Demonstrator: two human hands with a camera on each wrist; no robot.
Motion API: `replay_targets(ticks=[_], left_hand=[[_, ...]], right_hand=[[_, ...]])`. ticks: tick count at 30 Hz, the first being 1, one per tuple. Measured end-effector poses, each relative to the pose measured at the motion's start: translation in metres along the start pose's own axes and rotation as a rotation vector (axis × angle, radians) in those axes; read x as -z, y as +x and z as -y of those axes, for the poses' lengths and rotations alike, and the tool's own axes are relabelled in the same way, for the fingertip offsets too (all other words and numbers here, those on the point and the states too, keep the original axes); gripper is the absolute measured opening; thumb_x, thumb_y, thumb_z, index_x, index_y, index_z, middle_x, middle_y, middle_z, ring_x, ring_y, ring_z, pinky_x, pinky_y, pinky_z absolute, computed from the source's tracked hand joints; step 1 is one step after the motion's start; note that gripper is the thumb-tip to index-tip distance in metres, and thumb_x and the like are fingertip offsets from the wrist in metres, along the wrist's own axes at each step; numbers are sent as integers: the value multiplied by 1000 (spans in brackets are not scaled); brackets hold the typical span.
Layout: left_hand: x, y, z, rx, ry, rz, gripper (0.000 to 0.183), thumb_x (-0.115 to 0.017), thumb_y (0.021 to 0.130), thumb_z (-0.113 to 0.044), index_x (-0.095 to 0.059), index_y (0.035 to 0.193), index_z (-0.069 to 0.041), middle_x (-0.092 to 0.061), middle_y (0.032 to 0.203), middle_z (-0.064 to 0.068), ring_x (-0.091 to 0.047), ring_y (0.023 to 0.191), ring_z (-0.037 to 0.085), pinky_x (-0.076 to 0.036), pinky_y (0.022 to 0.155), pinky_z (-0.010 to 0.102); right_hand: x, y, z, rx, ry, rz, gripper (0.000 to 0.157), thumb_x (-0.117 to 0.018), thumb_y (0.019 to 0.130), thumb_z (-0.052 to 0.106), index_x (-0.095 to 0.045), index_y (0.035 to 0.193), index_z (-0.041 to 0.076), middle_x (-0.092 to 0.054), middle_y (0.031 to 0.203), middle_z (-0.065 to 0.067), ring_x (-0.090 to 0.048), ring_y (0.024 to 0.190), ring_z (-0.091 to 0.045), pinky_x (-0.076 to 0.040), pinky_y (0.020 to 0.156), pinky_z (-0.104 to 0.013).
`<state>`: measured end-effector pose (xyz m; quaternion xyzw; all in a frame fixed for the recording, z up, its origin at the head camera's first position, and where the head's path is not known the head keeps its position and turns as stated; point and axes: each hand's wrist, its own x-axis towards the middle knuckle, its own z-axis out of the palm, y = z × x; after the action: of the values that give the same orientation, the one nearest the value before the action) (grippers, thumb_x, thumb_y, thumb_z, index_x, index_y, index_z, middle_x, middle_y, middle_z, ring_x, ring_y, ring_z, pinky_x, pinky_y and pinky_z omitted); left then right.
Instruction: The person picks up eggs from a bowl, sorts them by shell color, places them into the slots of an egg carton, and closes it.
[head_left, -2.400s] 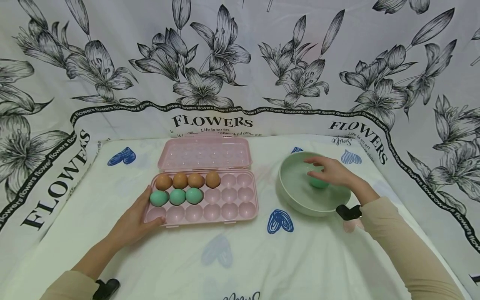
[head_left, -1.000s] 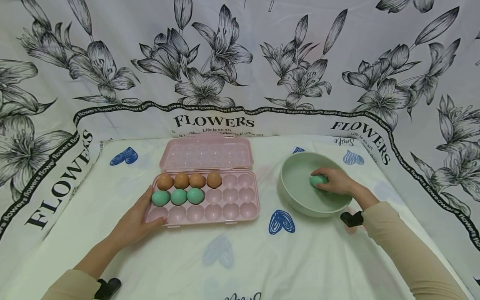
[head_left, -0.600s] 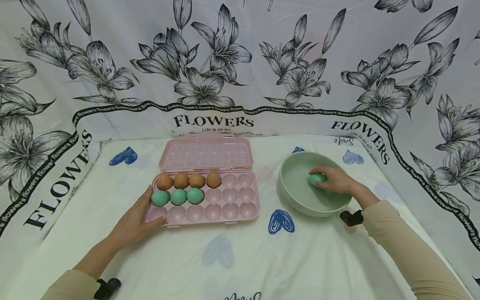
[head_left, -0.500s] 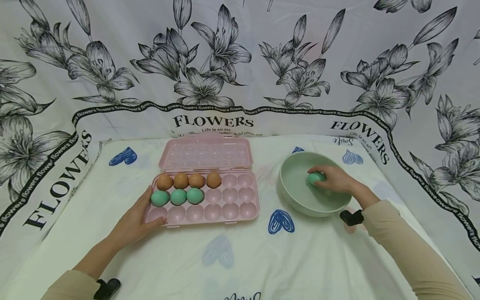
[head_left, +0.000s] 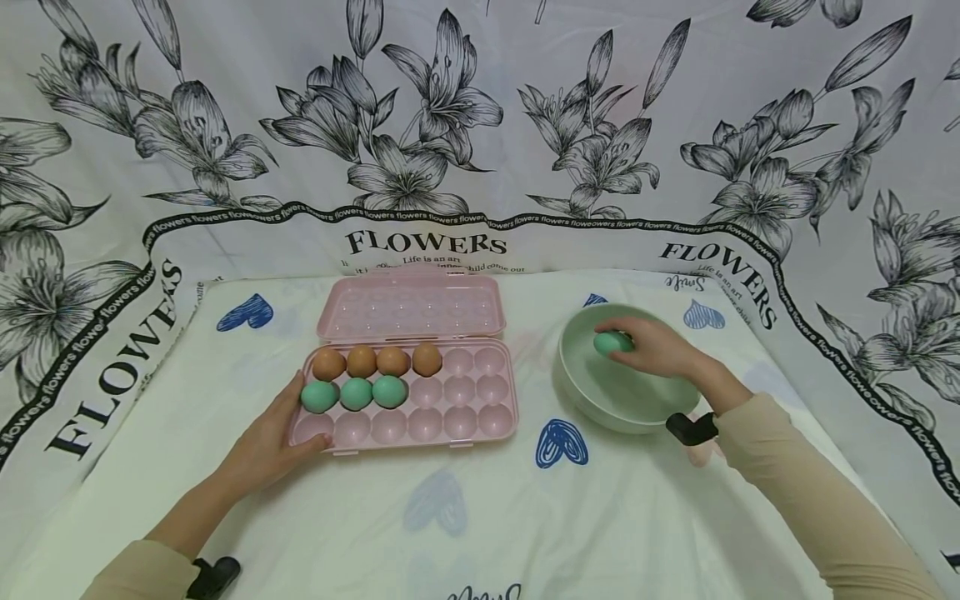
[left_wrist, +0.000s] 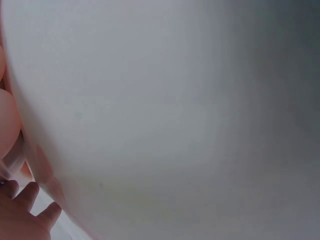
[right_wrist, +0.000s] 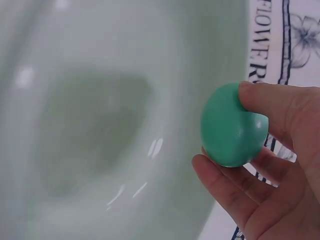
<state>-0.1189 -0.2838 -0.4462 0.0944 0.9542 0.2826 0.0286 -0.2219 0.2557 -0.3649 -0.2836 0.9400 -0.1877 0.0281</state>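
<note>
Between thumb and fingers, my right hand (head_left: 660, 346) pinches a green egg (right_wrist: 232, 127) over the pale green bowl (head_left: 607, 408). In the right wrist view the egg shows against the bowl's inner wall. My left hand (head_left: 262, 442) grips the left end of a pink egg carton (head_left: 480, 433), thumb over its front corner and fingers along its side. Several brown eggs (head_left: 362, 361) fill the left part of the back row. Ahead of the thumb, green eggs (head_left: 357, 393) sit in the middle row's left cups; the front row holds none.
The carton's lid (head_left: 411, 307) lies folded back behind it. A white cloth (head_left: 495, 533) with printed hearts covers the surface. Behind it hangs a flower-print curtain (head_left: 510, 142). Each wrist wears a black strap device (head_left: 692, 428).
My right hand first reached into the bowl and took hold of the green egg. It has since lifted the egg up and to the left. My left hand has stayed on the carton.
</note>
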Motion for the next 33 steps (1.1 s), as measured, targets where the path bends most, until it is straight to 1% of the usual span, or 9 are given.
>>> replay_targets(ticks=[6,10,12,15,18,23,26,29,33], left_hand=[[1,-1,0,-1,-3,-3,106,-66,78,-53,1,149,-11,-14,152,22,-21,134,46,-28,100,64],[1,-1,-1,-2,-5,-1,107,-66,78,-53,1,149,-11,-14,152,22,-21,134,46,-28,100,64],[2,-1,-1,0,-5,2,106,-65,78,-53,2,149,-11,-13,152,22,-21,134,46,-28,100,64],[1,-1,0,0,-5,2,106,-65,78,-53,2,149,-11,-13,152,22,-20,134,46,-27,100,64],[1,0,0,-1,-5,0,106,-65,78,-53,2,149,-11,-13,152,22,-20,134,46,-27,100,64],[0,0,1,-4,-1,-7,106,-65,78,-53,1,149,-11,-14,152,22,-21,134,46,-28,99,65],[0,-1,0,-2,-3,-7,105,-65,78,-53,1,149,-11,-14,152,22,-21,134,46,-27,99,65],[1,-1,-1,0,-6,-2,105,-65,79,-52,2,149,-11,-13,152,22,-20,134,46,-27,99,65],[1,-2,-2,3,0,-3,106,-65,78,-53,2,149,-12,-14,152,22,-21,134,47,-28,99,65]], right_hand=[[3,11,17,38,-40,-18,43,-68,81,16,-58,121,2,-61,117,-12,-57,104,-25,-47,89,-41],[3,18,28,64,-45,-26,45,-68,81,16,-57,122,2,-61,118,-13,-57,105,-25,-47,89,-41],[2,21,33,70,-33,-27,45,-68,81,15,-57,123,1,-61,119,-14,-57,105,-25,-48,88,-41],[0,26,40,77,-11,-28,45,-67,81,14,-57,123,1,-61,116,-15,-58,100,-24,-49,84,-40],[-2,31,47,75,13,-25,44,-67,81,15,-57,122,3,-62,114,-13,-58,95,-22,-50,81,-37],[-6,40,60,54,52,-8,44,-67,83,18,-56,124,7,-61,116,-10,-58,95,-20,-51,83,-36],[-10,46,68,36,94,13,44,-66,84,19,-54,126,8,-61,117,-9,-59,95,-19,-51,83,-36],[-17,53,74,25,143,36,44,-65,85,20,-53,126,9,-61,115,-8,-60,94,-19,-52,81,-34],[-27,61,83,40,179,50,44,-65,84,21,-53,125,10,-62,111,-5,-61,94,-19,-53,78,-29]])
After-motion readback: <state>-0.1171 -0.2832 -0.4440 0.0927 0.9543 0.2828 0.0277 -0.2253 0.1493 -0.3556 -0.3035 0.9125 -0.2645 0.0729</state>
